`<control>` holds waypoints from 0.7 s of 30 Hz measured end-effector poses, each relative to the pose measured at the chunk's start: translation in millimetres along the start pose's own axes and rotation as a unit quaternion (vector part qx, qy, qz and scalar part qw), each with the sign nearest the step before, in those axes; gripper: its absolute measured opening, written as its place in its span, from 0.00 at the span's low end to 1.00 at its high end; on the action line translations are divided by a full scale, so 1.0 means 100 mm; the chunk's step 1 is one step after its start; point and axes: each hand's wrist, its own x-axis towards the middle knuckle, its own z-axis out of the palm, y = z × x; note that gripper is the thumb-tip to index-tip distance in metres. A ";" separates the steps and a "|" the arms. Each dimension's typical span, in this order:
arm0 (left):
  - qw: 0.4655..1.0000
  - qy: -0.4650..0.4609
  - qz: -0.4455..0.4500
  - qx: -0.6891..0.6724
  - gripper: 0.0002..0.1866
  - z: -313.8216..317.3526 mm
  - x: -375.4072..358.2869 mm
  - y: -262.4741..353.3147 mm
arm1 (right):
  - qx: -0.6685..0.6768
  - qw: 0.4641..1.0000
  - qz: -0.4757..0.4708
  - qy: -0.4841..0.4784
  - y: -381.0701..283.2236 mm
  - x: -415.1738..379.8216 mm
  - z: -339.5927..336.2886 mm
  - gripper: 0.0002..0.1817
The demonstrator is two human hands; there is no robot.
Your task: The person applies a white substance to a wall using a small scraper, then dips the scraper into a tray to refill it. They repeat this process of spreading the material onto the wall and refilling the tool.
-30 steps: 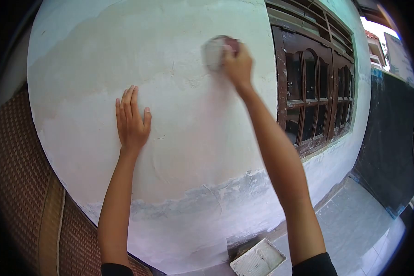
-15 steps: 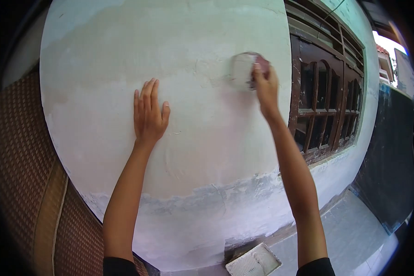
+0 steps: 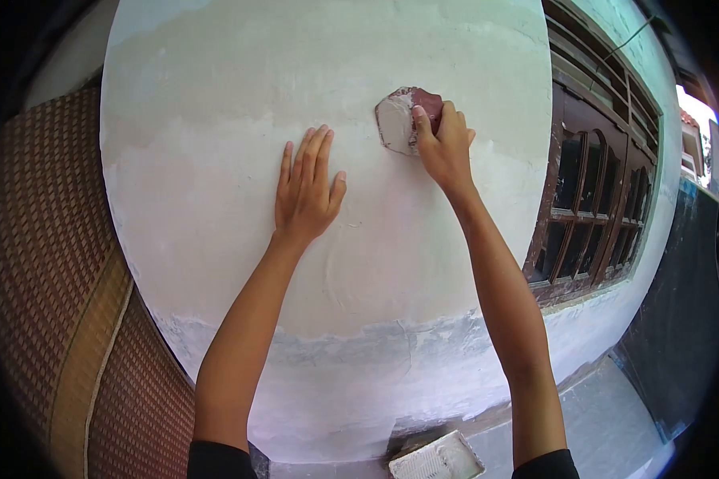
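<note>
A whitish, plastered wall [image 3: 375, 263] fills the middle of the head view. My left hand [image 3: 307, 188] lies flat against it with the fingers stretched out and holds nothing. Up and to the right, my right hand [image 3: 446, 144] grips a flat reddish-brown scraper [image 3: 427, 106] between thumb and fingers. Pale paste coats the left part of the scraper, which is close against the wall; whether its edge touches is hard to tell. Low on the wall runs a rough grey band.
At the right is a brown wooden window [image 3: 587, 184] with a slatted top. A white tray [image 3: 438, 459] with pale paste stands on the grey floor at the bottom. Woven brown panels [image 3: 48, 199] line the left, and a dark panel [image 3: 671, 311] stands far right.
The view has turned left, so the wall and window appear farther right. My right hand has moved the scraper left along the wall, nearer my left hand, which stays flat.
</note>
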 end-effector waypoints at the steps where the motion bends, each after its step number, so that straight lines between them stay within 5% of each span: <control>1: 1.000 -0.001 -0.001 0.000 0.31 0.00 0.00 0.00 | 0.000 1.000 0.000 -0.002 0.00 0.00 0.00 0.16; 19: 1.000 -0.004 0.000 -0.002 0.32 0.04 -0.02 -0.04 | -0.068 0.994 0.044 0.069 0.25 0.08 -0.18 0.19; 21: 1.000 -0.001 -0.001 -0.003 0.32 0.05 -0.02 -0.05 | 0.075 0.988 0.116 0.075 0.25 0.08 -0.32 0.18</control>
